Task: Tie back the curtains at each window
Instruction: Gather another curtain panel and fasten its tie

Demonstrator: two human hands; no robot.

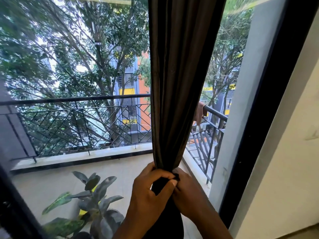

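A dark brown curtain (181, 75) hangs in front of the window glass, gathered into a narrow bunch near the bottom of the view. My left hand (151, 188) grips the bunched fabric from the left, fingers curled round it. My right hand (185, 187) sits against the bunch from the right, its fingertips pinching a small dark piece at the gathered point (176, 176). Whether that piece is a tie-back or a fold of the curtain, I cannot tell. Below my hands the curtain continues down between my forearms.
A black window frame (269, 107) runs down the right, with a cream wall (296, 169) beside it. Beyond the glass lie a balcony with a metal railing (74, 100), a potted leafy plant (93, 200), trees and coloured buildings.
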